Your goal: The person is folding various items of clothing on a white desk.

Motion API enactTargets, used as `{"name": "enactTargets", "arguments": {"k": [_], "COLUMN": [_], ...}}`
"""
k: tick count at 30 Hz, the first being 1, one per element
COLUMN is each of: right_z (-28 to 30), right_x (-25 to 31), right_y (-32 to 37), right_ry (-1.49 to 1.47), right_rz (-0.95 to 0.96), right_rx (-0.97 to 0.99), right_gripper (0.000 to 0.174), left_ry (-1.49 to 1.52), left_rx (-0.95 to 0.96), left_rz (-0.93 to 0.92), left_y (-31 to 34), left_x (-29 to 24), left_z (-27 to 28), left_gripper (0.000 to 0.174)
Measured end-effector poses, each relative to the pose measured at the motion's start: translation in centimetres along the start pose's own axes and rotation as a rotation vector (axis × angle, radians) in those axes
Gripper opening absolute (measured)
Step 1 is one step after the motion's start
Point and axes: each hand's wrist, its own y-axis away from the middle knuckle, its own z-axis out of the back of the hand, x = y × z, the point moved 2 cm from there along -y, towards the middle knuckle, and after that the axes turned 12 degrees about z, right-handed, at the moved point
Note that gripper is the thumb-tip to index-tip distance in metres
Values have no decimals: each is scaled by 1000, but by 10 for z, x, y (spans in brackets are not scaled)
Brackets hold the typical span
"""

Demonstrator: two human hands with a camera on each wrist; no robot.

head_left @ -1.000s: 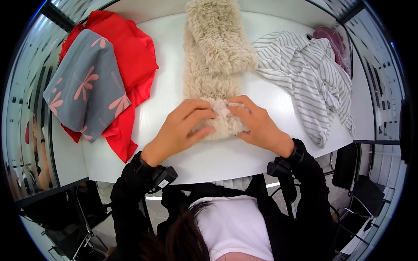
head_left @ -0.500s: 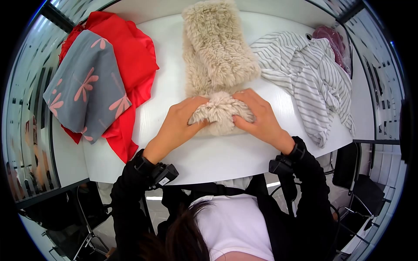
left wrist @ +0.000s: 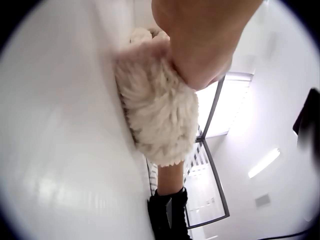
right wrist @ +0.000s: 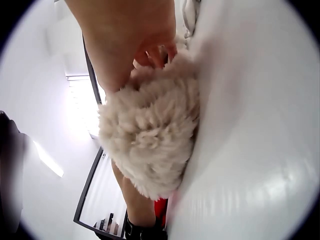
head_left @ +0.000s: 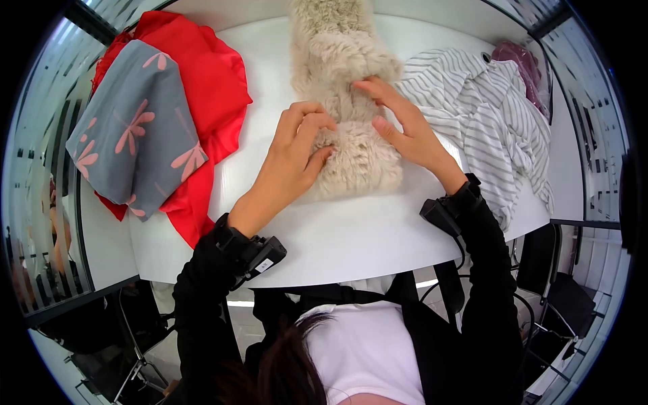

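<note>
A beige fluffy fur scarf (head_left: 361, 165) lies lengthwise on the white table, its near end folded into a thick bundle. Its far part (head_left: 347, 54) runs toward the back, with a raised fold in the middle. My left hand (head_left: 287, 148) rests at the left side of the bundle, fingers loosely bent over the fur. On the right, my right hand (head_left: 415, 131) has its fingers stretched over the dip between bundle and fold. Both wrist views show the thick fur (left wrist: 162, 115) close up; in the right one, fingertips (right wrist: 155, 56) show just behind the bundle (right wrist: 150, 132).
To the left lies a red cloth (head_left: 219, 88) under a grey cloth with pink dragonflies (head_left: 138, 128). A grey-and-white striped garment (head_left: 486, 121) spreads on the right, with a maroon item in clear plastic (head_left: 520, 64) behind it. Low walls (head_left: 250, 13) edge the table's back.
Both hands have loosened from the gripped near end and moved farther up the scarf. The near end now lies folded over as a wider bundle, and the far part has shifted.
</note>
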Motion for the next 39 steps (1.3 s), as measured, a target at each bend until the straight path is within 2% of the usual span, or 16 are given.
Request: {"name": "enactTargets", "arguments": {"k": [1, 4, 5, 14, 19, 23, 26, 29, 32, 35, 38, 39], "right_z": [0, 4, 4, 4, 1, -3, -3, -7, -5, -3, -6, -7], "right_x": [-1, 8, 9, 8, 27, 35, 32, 25, 25, 29, 16, 12], "right_y": [1, 1, 2, 6, 4, 12, 14, 15, 13, 12, 16, 15], "right_ry": [-17, 21, 0, -43, 54, 215, 102, 88, 84, -24, 126, 104], "right_rz": [-1, 104, 106, 71, 245, 220, 77, -57, -73, -344, -65, -42], "right_rx": [-35, 16, 38, 197, 260, 292, 196, 88, 80, 139, 41, 36], "right_gripper": [35, 36, 37, 53, 60, 59, 54, 49, 47, 47, 45, 44], "left_ry": [-41, -105, -152, -173, -196, -217, -20, 194, 223, 259, 250, 229], "left_rx": [-35, 100, 65, 258, 295, 247, 305, 381, 281, 259, 288, 270], "left_rz": [-52, -201, -221, -227, -121, -79, 60, 532, 473, 460, 527, 513], "left_y": [-1, 2, 3, 5, 7, 6, -5, -12, -12, -13, -14, -14], "left_x": [-3, 2, -1, -2, 6, 12, 16, 23, 23, 20, 17, 17], "left_z": [1, -6, -5, 4, 9, 8, 4, 2, -2, -5, -5, -5], "left_gripper": [18, 20, 22, 67, 65, 55, 43, 41, 42, 40, 38, 36]}}
